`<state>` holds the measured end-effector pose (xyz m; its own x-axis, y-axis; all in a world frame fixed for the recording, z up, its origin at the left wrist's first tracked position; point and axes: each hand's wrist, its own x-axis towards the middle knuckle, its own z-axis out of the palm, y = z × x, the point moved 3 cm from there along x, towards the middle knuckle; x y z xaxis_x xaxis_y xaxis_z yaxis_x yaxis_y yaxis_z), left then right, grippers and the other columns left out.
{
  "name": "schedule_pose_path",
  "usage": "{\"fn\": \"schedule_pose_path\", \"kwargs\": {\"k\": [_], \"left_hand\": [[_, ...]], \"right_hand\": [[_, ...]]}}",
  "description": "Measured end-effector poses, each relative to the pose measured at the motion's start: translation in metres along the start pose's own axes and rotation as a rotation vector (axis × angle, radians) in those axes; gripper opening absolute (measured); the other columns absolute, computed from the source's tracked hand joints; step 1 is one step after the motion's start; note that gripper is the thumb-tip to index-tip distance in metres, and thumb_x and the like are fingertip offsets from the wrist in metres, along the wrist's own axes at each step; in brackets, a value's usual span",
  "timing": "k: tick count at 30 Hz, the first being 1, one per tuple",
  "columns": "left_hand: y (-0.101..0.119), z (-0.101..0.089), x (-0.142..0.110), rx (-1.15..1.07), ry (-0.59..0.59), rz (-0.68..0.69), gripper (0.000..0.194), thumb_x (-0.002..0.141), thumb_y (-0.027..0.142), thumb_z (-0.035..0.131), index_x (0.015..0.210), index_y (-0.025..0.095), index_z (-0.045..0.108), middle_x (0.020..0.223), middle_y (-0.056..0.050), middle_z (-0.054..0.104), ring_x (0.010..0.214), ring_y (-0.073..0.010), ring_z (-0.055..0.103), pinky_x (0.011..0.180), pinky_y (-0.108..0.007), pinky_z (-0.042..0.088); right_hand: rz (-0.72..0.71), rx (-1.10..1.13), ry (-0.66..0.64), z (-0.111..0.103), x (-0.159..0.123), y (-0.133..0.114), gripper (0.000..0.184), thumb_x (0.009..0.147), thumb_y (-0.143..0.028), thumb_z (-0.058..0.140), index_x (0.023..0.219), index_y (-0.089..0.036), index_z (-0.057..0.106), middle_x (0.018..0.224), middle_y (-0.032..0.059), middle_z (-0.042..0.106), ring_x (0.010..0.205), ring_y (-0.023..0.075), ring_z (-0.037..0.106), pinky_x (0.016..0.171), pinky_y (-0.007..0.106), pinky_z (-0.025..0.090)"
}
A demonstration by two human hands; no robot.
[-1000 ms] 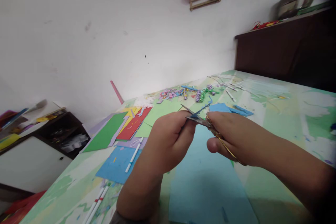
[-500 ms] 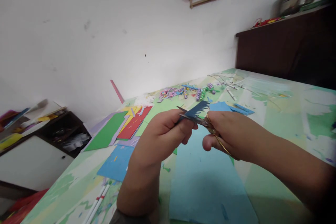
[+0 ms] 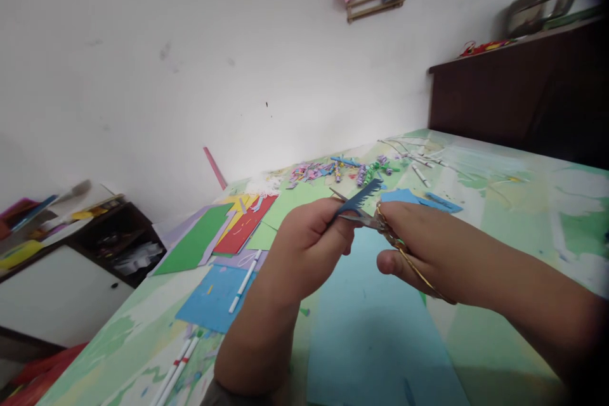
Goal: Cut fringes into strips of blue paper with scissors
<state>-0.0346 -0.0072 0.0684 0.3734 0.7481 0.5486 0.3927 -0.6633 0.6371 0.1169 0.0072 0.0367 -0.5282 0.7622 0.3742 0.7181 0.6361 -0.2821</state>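
Currently, the left hand (image 3: 307, 247) pinches the fringed dark-blue strip (image 3: 359, 198) above the light-blue sheet (image 3: 375, 323) while the right hand (image 3: 425, 250) grips the gold-handled scissors (image 3: 379, 222), open at the strip, apparently for fringe cutting, where a further snip calls for steady holding and controlled closing.

homelike room, dark cabinet (image 3: 495, 98), patterned tablecloth (image 3: 533, 209)

Head-worn view, forward and down
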Motion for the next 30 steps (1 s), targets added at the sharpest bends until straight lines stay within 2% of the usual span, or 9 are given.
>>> {"fn": "schedule_pose_path", "kwargs": {"k": [3, 5, 16, 22, 27, 30], "left_hand": [[0.0030, 0.0027, 0.0013, 0.192, 0.016, 0.086, 0.027, 0.084, 0.017, 0.041, 0.057, 0.017, 0.046, 0.051, 0.004, 0.045, 0.047, -0.0067, 0.041, 0.046, -0.020, 0.032], [0.0035, 0.0048, 0.0017, 0.243, 0.013, 0.100, 0.026, 0.084, 0.018, 0.039, 0.059, 0.017, 0.046, 0.052, 0.003, 0.046, 0.047, -0.0077, 0.042, 0.046, -0.021, 0.033], [0.0033, 0.0033, 0.0014, 0.203, -0.001, 0.053, 0.028, 0.085, 0.019, 0.040, 0.058, 0.017, 0.047, 0.053, 0.003, 0.050, 0.047, -0.0068, 0.046, 0.047, -0.020, 0.036], [0.0017, 0.0010, -0.0003, 0.014, -0.031, 0.001, 0.029, 0.084, 0.021, 0.044, 0.055, 0.016, 0.047, 0.050, 0.004, 0.048, 0.041, -0.0040, 0.040, 0.042, -0.018, 0.034], [-0.0007, 0.0012, -0.0052, -0.258, -0.020, -0.183, 0.023, 0.081, 0.024, 0.049, 0.059, 0.017, 0.051, 0.044, 0.006, 0.045, 0.037, -0.0041, 0.038, 0.036, -0.017, 0.031], [-0.0033, 0.0014, -0.0074, -0.355, -0.058, -0.237, 0.021, 0.080, 0.026, 0.051, 0.061, 0.017, 0.053, 0.044, 0.005, 0.047, 0.036, -0.0040, 0.039, 0.036, -0.017, 0.031]], "right_hand": [[0.022, -0.025, -0.001, -0.0018, -0.0014, 0.0009, 0.034, 0.079, -0.054, 0.039, 0.071, -0.021, 0.041, 0.067, 0.0040, 0.051, 0.057, 0.0174, 0.045, 0.049, 0.028, 0.030], [0.039, -0.038, -0.008, -0.0025, -0.0012, 0.0008, 0.032, 0.081, -0.052, 0.038, 0.071, -0.021, 0.040, 0.066, 0.0040, 0.051, 0.055, 0.0167, 0.044, 0.049, 0.029, 0.030], [0.080, -0.136, -0.019, -0.0066, 0.0013, -0.0037, 0.037, 0.079, -0.056, 0.040, 0.070, -0.021, 0.043, 0.066, 0.0053, 0.055, 0.055, 0.0185, 0.048, 0.048, 0.028, 0.029], [0.062, -0.146, 0.013, -0.0017, 0.0030, -0.0025, 0.039, 0.077, -0.058, 0.043, 0.073, -0.020, 0.047, 0.070, 0.0065, 0.060, 0.063, 0.0227, 0.056, 0.049, 0.028, 0.032], [0.047, -0.193, 0.037, -0.0015, 0.0054, -0.0016, 0.042, 0.074, -0.062, 0.046, 0.069, -0.020, 0.048, 0.067, 0.0064, 0.061, 0.060, 0.0233, 0.058, 0.046, 0.028, 0.031], [0.019, -0.218, 0.045, -0.0032, 0.0060, -0.0028, 0.041, 0.074, -0.061, 0.048, 0.068, -0.021, 0.050, 0.065, 0.0060, 0.061, 0.058, 0.0230, 0.058, 0.045, 0.028, 0.030]]}}
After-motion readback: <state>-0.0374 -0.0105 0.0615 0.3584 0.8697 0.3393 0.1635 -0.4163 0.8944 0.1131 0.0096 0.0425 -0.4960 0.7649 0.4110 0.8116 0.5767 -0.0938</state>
